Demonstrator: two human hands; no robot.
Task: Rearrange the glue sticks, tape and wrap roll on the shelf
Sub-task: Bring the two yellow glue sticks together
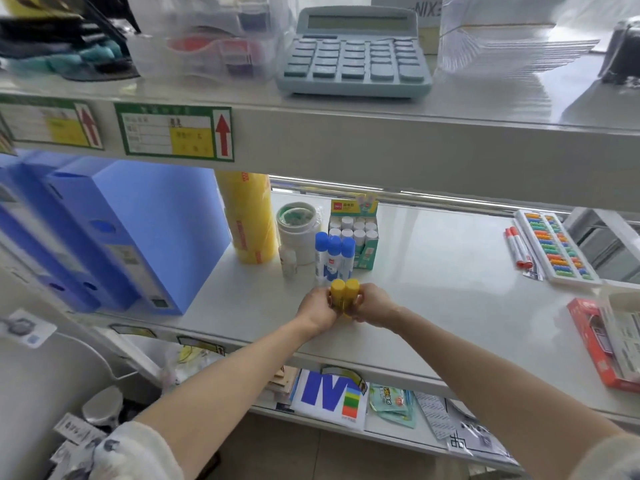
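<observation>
Shelf (433, 271): box (369, 252) of glue sticks (353, 228).

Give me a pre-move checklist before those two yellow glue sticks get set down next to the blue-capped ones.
1. Both hands, left hand and right hand, grip the yellow glue sticks: ok.
2. Sticks upright, side by side: ok.
3. Bare shelf in front of the blue-capped glue sticks: ok.
4. Blue-capped sticks standing: ok.
5. Wrap roll upright, clear of the hands: ok.
6. Yellow sticks' bases off the shelf: cannot tell, hands hide them.
</observation>
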